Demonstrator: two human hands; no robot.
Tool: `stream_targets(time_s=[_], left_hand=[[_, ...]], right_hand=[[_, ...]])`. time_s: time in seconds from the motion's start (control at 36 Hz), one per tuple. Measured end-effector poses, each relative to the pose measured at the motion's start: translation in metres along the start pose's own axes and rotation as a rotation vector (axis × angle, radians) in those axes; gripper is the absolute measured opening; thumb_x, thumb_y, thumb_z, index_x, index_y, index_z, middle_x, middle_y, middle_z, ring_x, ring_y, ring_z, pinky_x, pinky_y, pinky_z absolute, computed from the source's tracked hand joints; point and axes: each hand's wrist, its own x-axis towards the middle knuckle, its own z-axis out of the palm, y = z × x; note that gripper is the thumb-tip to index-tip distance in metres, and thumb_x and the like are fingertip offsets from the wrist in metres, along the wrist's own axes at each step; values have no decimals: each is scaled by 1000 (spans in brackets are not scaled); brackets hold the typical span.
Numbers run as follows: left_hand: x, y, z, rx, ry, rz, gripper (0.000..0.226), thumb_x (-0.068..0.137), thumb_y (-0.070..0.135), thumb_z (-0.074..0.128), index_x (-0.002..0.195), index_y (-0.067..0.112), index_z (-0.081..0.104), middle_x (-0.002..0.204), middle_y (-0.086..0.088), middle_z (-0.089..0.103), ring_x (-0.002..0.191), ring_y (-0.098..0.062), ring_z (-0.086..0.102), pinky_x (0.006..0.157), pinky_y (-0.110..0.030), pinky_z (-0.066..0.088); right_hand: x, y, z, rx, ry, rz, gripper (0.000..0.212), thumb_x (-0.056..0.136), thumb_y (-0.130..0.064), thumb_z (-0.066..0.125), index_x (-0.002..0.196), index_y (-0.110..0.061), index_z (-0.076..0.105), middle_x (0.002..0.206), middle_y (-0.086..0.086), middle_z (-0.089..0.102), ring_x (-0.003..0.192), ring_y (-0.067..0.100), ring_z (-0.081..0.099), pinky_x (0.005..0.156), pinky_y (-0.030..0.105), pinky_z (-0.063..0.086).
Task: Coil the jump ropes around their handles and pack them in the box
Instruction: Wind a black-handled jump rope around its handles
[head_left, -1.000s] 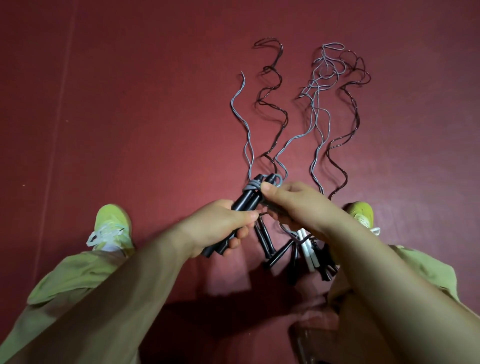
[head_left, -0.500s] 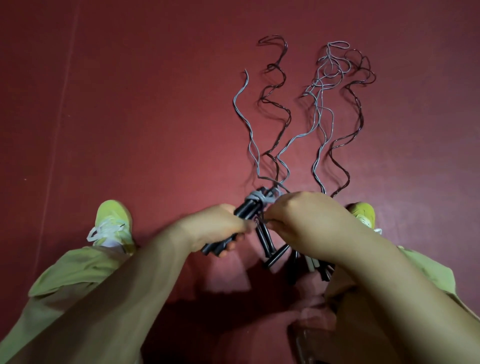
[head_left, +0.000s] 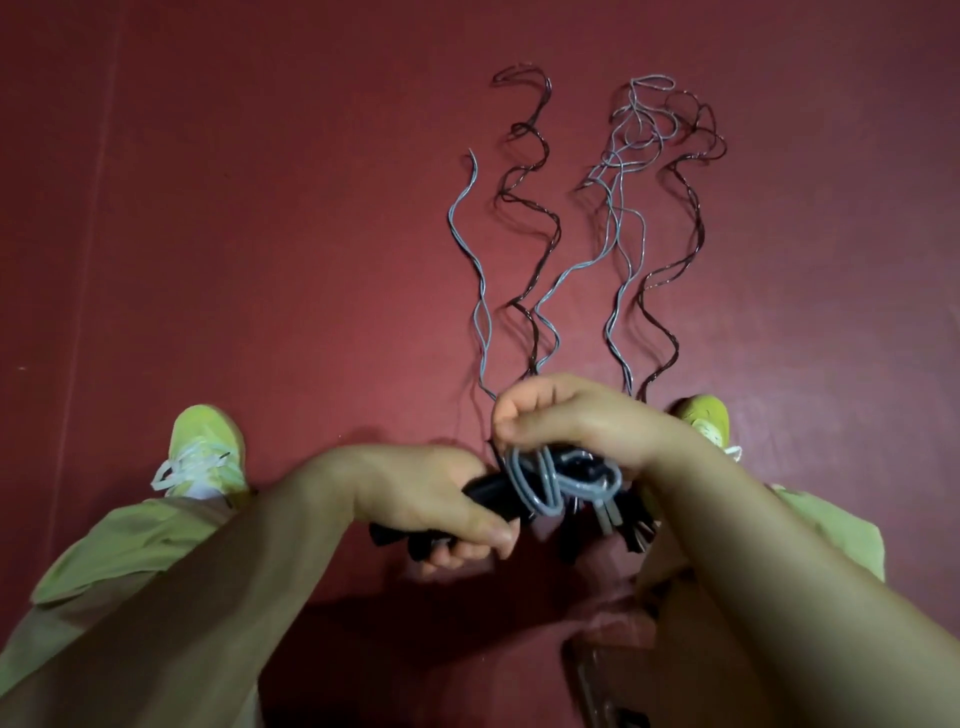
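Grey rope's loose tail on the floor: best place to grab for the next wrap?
Probably pinch the wavy grey plastic rope just beyond the right hand, coming from above. There it rises off the red floor and runs single, clear of the dark ropes.

A bare indoor floor (head_left: 260, 234) — smooth, dark red, with a faint seam running down its left side — like a gym or sports hall. Jump ropes (head_left: 613, 218) sprawl across it beside lime-green trainers (head_left: 205, 449); the room itself stays unseen.
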Motion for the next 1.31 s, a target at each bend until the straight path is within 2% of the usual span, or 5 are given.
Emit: stream_targets(time_s=[0.22, 0.36, 0.72, 1.08, 1.31], left_hand=[[-15, -7, -23, -404, -5, 298, 34, 65, 46, 83, 81, 21, 68, 62, 3, 50, 50, -10, 47, 51, -24, 43], [-15, -3, -21, -392, 183, 232, 30, 69, 36, 77, 82, 15, 61, 60, 1, 49, 50, -13, 44, 51, -28, 40], [2, 8, -11, -252, 574, 123, 16, 95, 21, 53, 82, 14, 52, 59, 3, 49, 48, -12, 43, 49, -26, 39], [5, 2, -16, 530, 1056, -134, 31, 87, 40, 59, 72, 20, 41, 70, 3, 48, 61, -16, 45, 51, -30, 30], [-10, 2, -18, -67, 677, 133, 31, 64, 38, 67, 86, 20, 56, 67, 6, 49, 57, -8, 47, 55, -23, 39]], right_hand=[[-4, -5, -13, 244, -63, -92, 101, 63, -79, 63, 119, 5, 53, 61, -5, 47, 52, 6, 38, 48, 20, 34], [-6, -8, -2, -158, 156, -158, 25, 88, -41, 54, 95, -18, 61, 59, 0, 31, 50, 10, 24, 43, 31, 20], [8, -8, 16, -717, 611, 71, 51, 97, -53, 34, 72, -13, 53, 66, 4, 56, 67, 22, 53, 70, 37, 42], [29, 7, 27, -11, 556, 241, 61, 70, -78, 48, 89, -21, 59, 71, 5, 36, 48, 11, 24, 44, 23, 18], [33, 5, 23, 197, 569, 152, 38, 79, -58, 48, 71, -21, 44, 60, 2, 32, 43, 11, 20, 41, 20, 14]])
